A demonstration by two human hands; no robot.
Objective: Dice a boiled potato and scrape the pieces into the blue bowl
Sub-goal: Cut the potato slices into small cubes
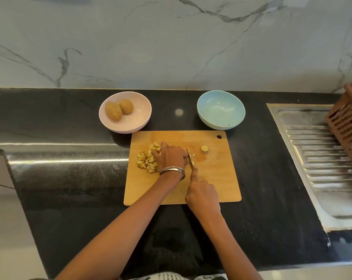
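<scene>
Diced potato under curled left hand, right hand gripping knife

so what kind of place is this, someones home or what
Most likely a home kitchen. There is a dark stone counter against a marble-look wall, a steel sink drainboard set into it at the right, and a wooden cutting board with diced potato on it.

Two bowls stand behind the cutting board; diced potato lies on its left part, sink to the right
</scene>
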